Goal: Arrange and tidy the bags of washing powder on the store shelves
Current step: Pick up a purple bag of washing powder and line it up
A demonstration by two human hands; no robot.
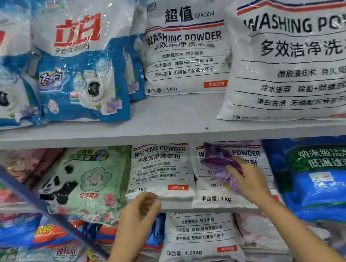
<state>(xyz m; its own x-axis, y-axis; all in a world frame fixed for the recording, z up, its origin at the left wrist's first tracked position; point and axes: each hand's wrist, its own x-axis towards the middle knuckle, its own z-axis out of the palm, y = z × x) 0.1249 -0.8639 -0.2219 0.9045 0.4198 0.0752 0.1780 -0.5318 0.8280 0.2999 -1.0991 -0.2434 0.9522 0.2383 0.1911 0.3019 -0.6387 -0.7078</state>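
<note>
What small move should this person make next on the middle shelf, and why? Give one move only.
Probably straighten the left white bag, drawing it level with its neighbour. The left hand is curled at that bag's bottom edge, which does not line up with the right white bag, where the right hand holds a purple cloth.

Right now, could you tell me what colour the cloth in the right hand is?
The cloth is purple, best seen in the head view.

A blurred purple thing (216, 169) hides the right hand's (250, 182) fingers and part of the print on the white bag (217, 199) behind it. The left hand's (137, 213) fingertips (152, 198) are smeared.
</note>
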